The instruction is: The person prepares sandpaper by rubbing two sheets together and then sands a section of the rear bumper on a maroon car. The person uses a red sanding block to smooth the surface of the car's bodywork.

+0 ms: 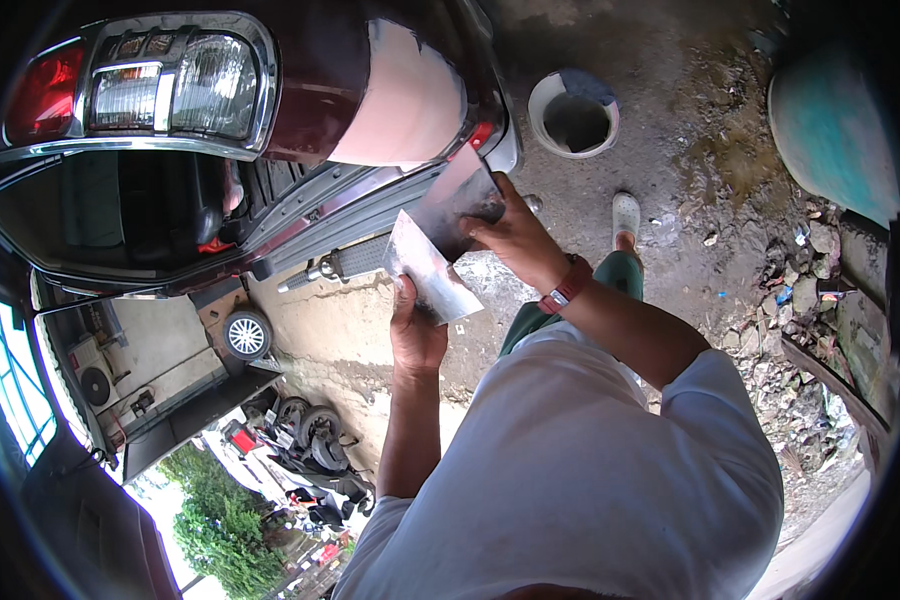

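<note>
My left hand (416, 335) pinches a thin rectangular plate (425, 268), pale grey with pinkish and dark smears, thumb on its face. Just beyond it, my right hand (518, 240), with a red-strapped watch at the wrist, grips a second flat sheet (458, 188), tinted pink and dark near the fingers. The two sheets are close together and partly overlap in view; whether they touch I cannot tell. Past them is the rear corner of a dark red car (315, 60), bearing a broad, smooth pale pink filler patch (405, 100). Neither hand touches the car.
A chrome-framed tail light (175, 85) sits left of the patch. A white bucket (537, 115) with dark contents stands on the wet ground, near my shoe (625, 218). At right are a teal rounded container (835, 140) and rubble (815, 270). A loose wheel (247, 334) and motorcycles (315, 430) are at left.
</note>
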Demonstrator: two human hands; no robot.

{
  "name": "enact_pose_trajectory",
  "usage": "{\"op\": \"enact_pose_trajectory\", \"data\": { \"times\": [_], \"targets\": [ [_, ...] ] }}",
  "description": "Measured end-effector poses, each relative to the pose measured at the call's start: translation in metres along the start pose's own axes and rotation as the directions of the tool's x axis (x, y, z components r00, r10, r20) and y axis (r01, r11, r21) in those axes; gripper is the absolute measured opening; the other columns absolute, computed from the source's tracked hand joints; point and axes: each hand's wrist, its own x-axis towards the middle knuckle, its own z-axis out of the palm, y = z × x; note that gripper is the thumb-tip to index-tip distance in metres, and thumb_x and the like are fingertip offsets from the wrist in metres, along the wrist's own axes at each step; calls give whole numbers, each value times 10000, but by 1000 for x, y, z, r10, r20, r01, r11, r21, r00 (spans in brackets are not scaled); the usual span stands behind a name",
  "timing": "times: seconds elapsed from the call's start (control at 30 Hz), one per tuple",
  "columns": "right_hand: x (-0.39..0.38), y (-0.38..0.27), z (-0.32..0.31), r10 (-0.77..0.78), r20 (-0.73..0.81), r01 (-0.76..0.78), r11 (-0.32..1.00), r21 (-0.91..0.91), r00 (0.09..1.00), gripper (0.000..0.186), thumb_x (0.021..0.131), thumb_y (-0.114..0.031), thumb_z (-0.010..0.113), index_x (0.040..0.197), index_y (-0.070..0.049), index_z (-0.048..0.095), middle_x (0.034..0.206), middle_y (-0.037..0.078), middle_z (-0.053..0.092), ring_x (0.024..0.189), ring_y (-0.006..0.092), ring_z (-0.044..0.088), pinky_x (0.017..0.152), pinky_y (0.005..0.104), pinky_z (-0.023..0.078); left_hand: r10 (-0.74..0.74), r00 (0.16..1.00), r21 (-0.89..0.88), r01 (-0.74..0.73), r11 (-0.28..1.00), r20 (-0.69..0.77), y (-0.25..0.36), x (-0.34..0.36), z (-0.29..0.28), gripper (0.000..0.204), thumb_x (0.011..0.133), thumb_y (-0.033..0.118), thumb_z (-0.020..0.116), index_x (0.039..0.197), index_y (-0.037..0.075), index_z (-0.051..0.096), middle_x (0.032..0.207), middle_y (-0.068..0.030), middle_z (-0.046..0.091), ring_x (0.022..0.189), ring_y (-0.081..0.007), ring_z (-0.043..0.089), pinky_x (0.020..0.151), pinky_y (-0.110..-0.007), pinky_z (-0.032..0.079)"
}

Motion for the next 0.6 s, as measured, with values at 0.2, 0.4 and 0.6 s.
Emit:
{"op": "enact_pose_trajectory", "data": {
  "times": [0.2, 0.4, 0.6],
  "targets": [
    [-3, 29, 63, 74, 271, -67, 997, -33, 960, 587, 1036, -177, 640, 1518, -32, 337, 1188, 115, 656, 1003, 190, 666, 872, 343, 550, 148, 988, -12, -149, 989, -49, 13, -15, -26, 550, 1068, 278, 554, 1519, 0, 405, 1464, -141, 551, 1368, -251, 517, 1088, -346, 503],
    [59, -2, 28, -614, 567, 494, -310, -813, 549, 687, 889, -397, 744, 1516, -454, 469, 1389, 119, 440, 1394, 346, 346, 1172, 683, 239, 253, 963, -153, -265, 952, -93, 45, -29, -97, 617, 1057, 252, 573, 1564, -1, 330, 1546, -202, 467, 1460, -318, 435, 1129, -370, 508],
    [110, -68, 17, -417, 814, 501, -643, -579, 405, 791, 850, -613, 662, 1567, -449, 371, 1732, 8, 146, 1580, 387, 98, 1214, 702, 85, 244, 962, -160, -261, 952, -119, 38, -36, -132, 588, 1063, 238, 560, 1552, -10, 349, 1518, -210, 492, 1411, -319, 494, 1134, -380, 502]
  ]
}}
